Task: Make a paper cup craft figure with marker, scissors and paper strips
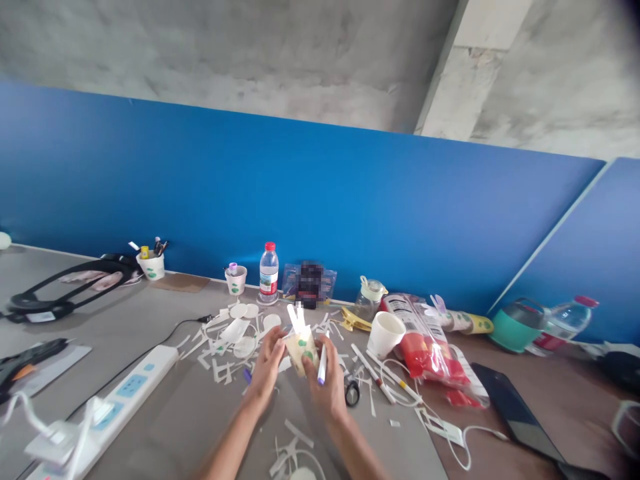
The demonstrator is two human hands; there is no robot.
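Observation:
Between my two hands a paper cup (301,352) with green leaf prints is held up above the desk, slightly tilted. White paper strips (296,320) rise from its top. My left hand (269,360) grips the cup's left side. My right hand (325,380) has its fingers round the cup's right side and also carries a white marker (323,360) with a purple end. Cut paper scraps (220,343) lie scattered around both hands. Close to my right hand are scissors (353,393), partly under scraps.
A power strip (125,393) lies at left. Along the blue partition (300,180) stand a water bottle (269,277), a cup of pens (151,265) and a glass jar (369,298). At right are a white cup (387,335), a red snack bag (425,347) and a phone (517,413).

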